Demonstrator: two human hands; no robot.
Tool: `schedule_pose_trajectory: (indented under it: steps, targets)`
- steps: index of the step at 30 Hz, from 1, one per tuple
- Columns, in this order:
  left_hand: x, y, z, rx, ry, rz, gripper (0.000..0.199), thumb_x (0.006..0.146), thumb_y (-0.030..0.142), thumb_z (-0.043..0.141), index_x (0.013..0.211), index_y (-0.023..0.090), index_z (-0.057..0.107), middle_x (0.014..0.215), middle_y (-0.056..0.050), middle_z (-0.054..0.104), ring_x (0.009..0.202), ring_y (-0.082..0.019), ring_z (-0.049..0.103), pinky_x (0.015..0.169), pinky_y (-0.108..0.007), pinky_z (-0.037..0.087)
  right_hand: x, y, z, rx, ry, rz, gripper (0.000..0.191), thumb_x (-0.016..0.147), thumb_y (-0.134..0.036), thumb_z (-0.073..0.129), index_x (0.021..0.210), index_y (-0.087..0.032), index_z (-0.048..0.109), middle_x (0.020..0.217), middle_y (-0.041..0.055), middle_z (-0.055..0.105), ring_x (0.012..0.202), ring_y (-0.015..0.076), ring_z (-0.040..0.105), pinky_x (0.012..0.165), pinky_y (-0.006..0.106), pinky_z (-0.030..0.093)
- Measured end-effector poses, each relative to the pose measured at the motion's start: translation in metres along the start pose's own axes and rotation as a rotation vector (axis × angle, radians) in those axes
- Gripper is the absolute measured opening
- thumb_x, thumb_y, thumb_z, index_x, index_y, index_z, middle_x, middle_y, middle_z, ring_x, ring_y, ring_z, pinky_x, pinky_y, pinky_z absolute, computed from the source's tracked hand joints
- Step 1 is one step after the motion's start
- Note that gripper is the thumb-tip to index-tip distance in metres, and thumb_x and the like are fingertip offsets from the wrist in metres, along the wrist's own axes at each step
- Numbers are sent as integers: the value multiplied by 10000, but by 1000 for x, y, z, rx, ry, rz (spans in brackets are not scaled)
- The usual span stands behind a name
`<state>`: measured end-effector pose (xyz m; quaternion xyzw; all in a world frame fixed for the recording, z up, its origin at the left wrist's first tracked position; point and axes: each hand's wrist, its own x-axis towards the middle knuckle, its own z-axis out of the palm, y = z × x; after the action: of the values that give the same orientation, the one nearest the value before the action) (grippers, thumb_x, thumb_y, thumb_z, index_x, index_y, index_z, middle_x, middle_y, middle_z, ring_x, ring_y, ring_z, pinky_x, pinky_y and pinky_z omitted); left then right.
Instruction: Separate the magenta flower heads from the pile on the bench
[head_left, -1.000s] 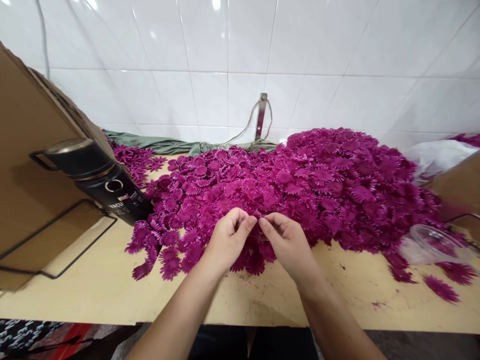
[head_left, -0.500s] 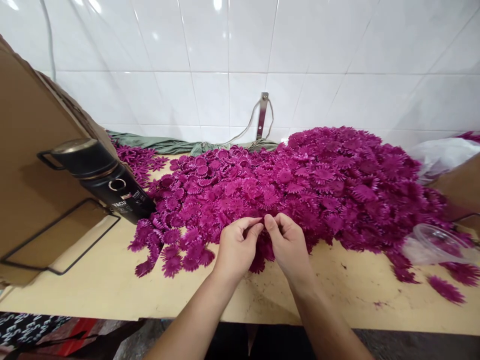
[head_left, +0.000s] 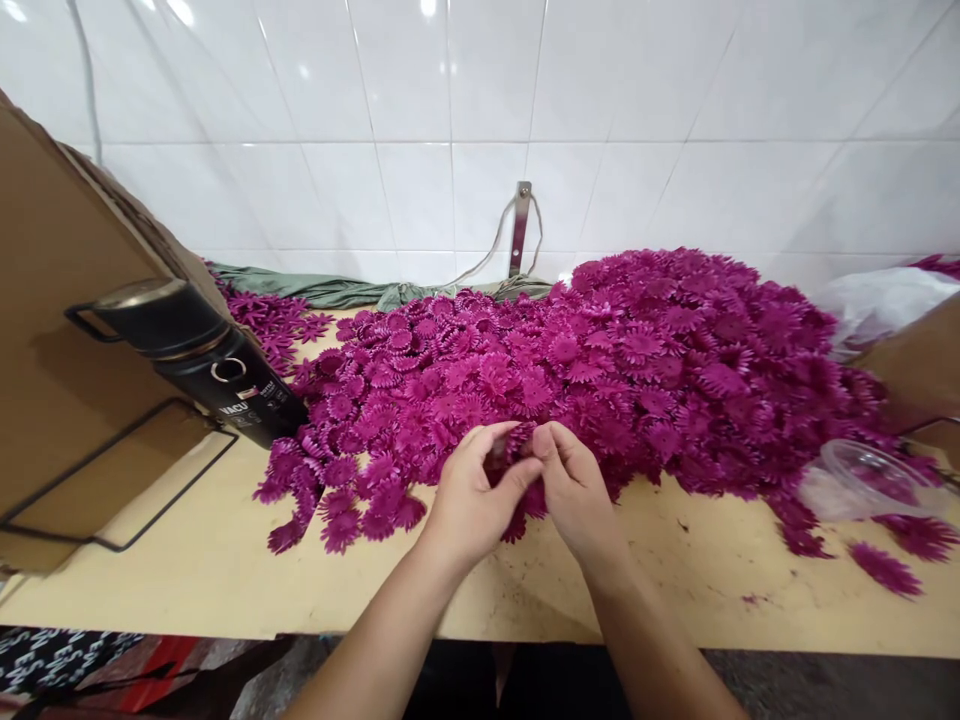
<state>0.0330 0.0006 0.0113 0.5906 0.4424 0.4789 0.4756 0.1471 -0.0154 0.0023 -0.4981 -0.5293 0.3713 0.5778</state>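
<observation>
A wide heap of magenta flower-shaped pieces lies along the back of the table. In front of its middle my left hand curves its fingers and thumb around a magenta flower piece, which shows between the fingertips. My right hand touches the same spot from the right, its thumb and index finger pinched together. Whatever the right fingertips hold is too small and hidden to name. Both hands are just above the front edge of the heap, almost touching each other.
At the left, a black bottle stands by a cardboard box and a black wire frame. A clear plastic tub and loose flower pieces lie at the right on the wooden table. Green cloth runs along the tiled wall.
My left fingers and thumb have spread wider, and a magenta flower piece now shows between them. The right hand keeps its pinch. The view has shifted slightly.
</observation>
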Motion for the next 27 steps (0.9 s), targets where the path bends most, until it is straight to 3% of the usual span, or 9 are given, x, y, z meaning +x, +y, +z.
schedule_pose_trajectory:
  steps: [3, 7, 10, 13, 17, 20, 24, 27]
  targets:
    - [3, -3, -3, -51, 66, -21, 136, 743, 273, 559, 792, 160, 618, 742, -19, 639, 700, -144, 575, 697, -265, 456, -3, -4, -1, -7, -21, -10, 358, 891, -468, 390, 663, -204, 465, 582, -37, 419, 538, 107, 401, 502, 229, 368]
    - [5, -4, -8, -43, 46, -105, 219, 729, 331, 585, 602, 172, 504, 512, 57, 466, 492, -89, 424, 500, -211, 363, -5, -6, 0, -69, 11, -7, 238, 848, -407, 498, 725, -204, 488, 605, -40, 441, 537, 105, 421, 504, 232, 392]
    - [8, -4, -8, -70, 48, -128, 315, 714, 412, 605, 563, 176, 461, 501, 62, 432, 478, -80, 392, 469, -202, 323, -4, -3, 1, -91, 10, -8, 186, 812, -378, 550, 850, -199, 519, 740, 9, 545, 666, 140, 538, 624, 275, 474]
    - [12, -5, -6, -101, 26, -147, 400, 697, 519, 591, 541, 182, 442, 480, 68, 396, 455, -77, 365, 451, -207, 302, -2, -3, 2, -120, -31, -18, 287, 782, -356, 583, 1013, -194, 532, 917, 71, 591, 824, 190, 592, 742, 346, 504]
    - [16, -5, -6, -106, -67, -168, 479, 680, 615, 555, 511, 189, 413, 446, 78, 352, 428, -72, 324, 445, -217, 292, 3, -11, 0, -187, -113, -109, 247, 778, -279, 579, 1011, -201, 566, 952, 76, 618, 861, 198, 602, 780, 365, 500]
    - [13, -4, -7, -87, -96, -142, 433, 707, 572, 559, 556, 175, 474, 496, 57, 430, 483, -86, 393, 493, -222, 340, 8, -13, -4, -207, -110, -132, 131, 778, -226, 559, 902, -197, 590, 882, 55, 635, 802, 185, 609, 736, 341, 503]
    - [8, 0, -8, -109, -148, -98, 237, 704, 389, 627, 712, 160, 567, 644, 25, 552, 627, -111, 502, 625, -231, 415, 11, -8, -6, -265, -13, -159, 79, 789, -189, 525, 845, -198, 580, 838, 45, 613, 785, 183, 599, 714, 336, 503]
    - [8, 0, -9, -100, -97, -123, 202, 716, 352, 604, 689, 162, 542, 587, 45, 505, 556, -93, 462, 563, -216, 387, 8, -8, -5, -373, 71, -251, 87, 786, -185, 549, 865, -205, 580, 873, 52, 577, 797, 184, 577, 707, 337, 505]
